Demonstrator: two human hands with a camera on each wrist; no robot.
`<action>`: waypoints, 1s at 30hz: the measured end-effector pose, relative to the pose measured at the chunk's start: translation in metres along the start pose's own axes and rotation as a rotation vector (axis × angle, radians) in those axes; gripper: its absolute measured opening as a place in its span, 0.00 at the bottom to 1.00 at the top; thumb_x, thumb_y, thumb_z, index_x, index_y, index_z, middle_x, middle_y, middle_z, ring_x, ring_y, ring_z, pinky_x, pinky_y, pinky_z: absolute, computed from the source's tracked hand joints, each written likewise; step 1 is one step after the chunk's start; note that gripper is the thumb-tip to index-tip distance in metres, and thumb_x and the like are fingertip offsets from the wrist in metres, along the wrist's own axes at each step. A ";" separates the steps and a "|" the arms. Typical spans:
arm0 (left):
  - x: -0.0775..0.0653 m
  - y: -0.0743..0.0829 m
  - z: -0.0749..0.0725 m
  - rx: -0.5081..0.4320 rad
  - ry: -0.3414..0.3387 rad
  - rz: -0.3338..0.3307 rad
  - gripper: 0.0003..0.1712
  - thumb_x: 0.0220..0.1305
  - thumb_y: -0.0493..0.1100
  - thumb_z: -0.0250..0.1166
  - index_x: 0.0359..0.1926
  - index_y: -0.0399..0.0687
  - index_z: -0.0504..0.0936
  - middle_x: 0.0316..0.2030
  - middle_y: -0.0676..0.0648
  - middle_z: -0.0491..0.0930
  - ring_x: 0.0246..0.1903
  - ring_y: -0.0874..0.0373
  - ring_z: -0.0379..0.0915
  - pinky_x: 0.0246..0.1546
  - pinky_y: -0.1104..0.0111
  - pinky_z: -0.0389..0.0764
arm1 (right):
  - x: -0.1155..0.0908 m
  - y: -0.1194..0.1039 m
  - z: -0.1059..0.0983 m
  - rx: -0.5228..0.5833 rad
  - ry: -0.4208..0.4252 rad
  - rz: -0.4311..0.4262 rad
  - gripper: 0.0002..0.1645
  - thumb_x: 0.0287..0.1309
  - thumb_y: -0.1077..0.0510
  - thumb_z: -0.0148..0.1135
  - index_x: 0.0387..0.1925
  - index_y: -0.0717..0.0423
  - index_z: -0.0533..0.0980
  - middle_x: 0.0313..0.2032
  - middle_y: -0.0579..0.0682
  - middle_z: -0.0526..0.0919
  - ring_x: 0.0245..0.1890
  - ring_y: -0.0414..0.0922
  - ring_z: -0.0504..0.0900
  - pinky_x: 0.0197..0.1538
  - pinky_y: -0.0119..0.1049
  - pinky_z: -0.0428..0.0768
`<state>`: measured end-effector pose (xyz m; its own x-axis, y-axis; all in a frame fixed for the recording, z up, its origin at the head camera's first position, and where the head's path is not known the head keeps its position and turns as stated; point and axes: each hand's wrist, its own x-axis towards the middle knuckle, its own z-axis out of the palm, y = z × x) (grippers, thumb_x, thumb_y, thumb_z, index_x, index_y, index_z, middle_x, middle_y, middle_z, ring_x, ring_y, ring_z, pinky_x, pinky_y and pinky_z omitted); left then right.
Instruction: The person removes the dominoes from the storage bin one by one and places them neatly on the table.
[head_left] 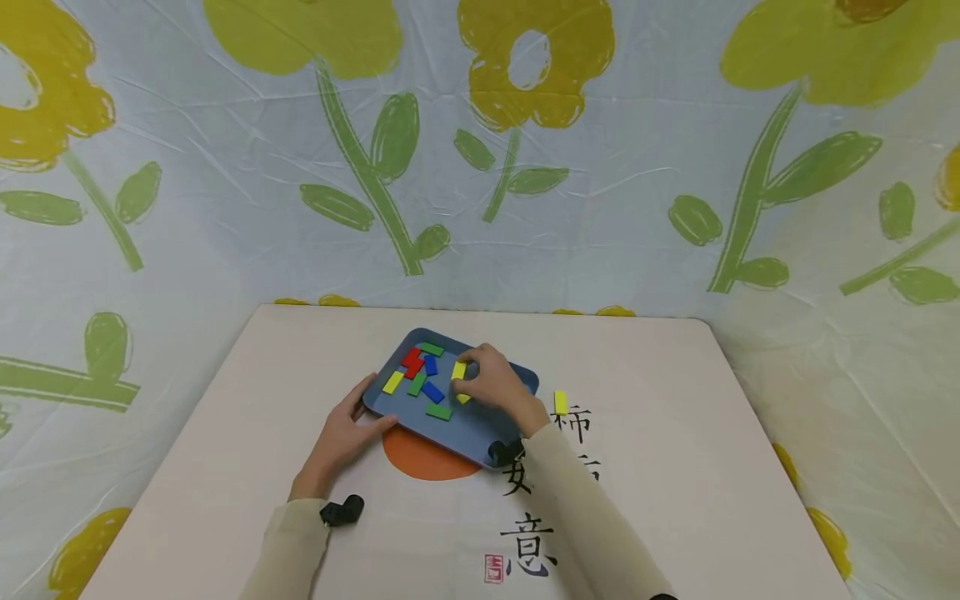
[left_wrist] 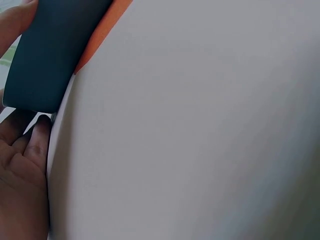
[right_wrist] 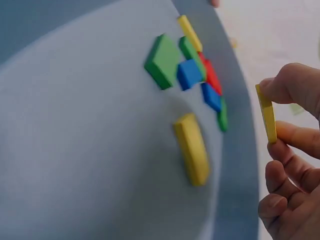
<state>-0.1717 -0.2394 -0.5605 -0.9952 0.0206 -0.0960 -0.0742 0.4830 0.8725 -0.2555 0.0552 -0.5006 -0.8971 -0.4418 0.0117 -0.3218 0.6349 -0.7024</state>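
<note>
A blue-grey tray [head_left: 480, 442] lies at a slant on the table, with small flat blocks in it. My left hand [head_left: 348, 429] grips its left corner, thumb at the front rim and fingers around the far side; the left wrist view shows fingers by the underside of the tray [left_wrist: 50, 60]. Over the tray, my right hand [head_left: 495, 383] pinches a yellow block [right_wrist: 267, 115] between thumb and fingers. Just below that block, another yellow block [right_wrist: 192, 150] lies on the tray floor. Red [head_left: 412, 364], blue [head_left: 432, 392] and green blocks [head_left: 438, 412] cluster toward the tray's left side.
One yellow block [head_left: 560, 402] lies on the table right of the tray. The pale tabletop [head_left: 675, 467] carries a printed orange circle [head_left: 431, 458] and black characters [head_left: 528, 537]. A flower-printed sheet [head_left: 600, 217] hangs behind the table.
</note>
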 end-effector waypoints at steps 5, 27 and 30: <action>0.000 0.003 0.001 -0.006 0.001 -0.011 0.56 0.62 0.61 0.76 0.83 0.63 0.55 0.82 0.41 0.54 0.80 0.40 0.54 0.78 0.50 0.64 | -0.013 -0.006 -0.018 0.020 0.027 -0.042 0.29 0.61 0.50 0.72 0.61 0.59 0.82 0.57 0.59 0.80 0.47 0.53 0.78 0.49 0.46 0.83; -0.002 0.000 0.002 0.014 0.007 -0.012 0.57 0.62 0.63 0.75 0.84 0.64 0.54 0.82 0.42 0.54 0.81 0.40 0.53 0.78 0.49 0.64 | -0.111 0.071 -0.084 -0.028 0.164 0.047 0.27 0.60 0.55 0.73 0.60 0.59 0.82 0.58 0.61 0.79 0.47 0.54 0.80 0.36 0.38 0.79; -0.002 0.001 0.002 0.011 0.006 -0.010 0.56 0.62 0.63 0.75 0.84 0.64 0.55 0.82 0.42 0.54 0.81 0.40 0.53 0.78 0.49 0.65 | -0.118 0.080 -0.088 -0.039 0.167 0.068 0.26 0.60 0.56 0.72 0.59 0.59 0.82 0.58 0.62 0.79 0.47 0.54 0.80 0.35 0.38 0.80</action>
<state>-0.1701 -0.2373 -0.5605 -0.9947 0.0101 -0.1020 -0.0838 0.4925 0.8663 -0.2023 0.2139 -0.4954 -0.9539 -0.2876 0.0861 -0.2677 0.6852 -0.6773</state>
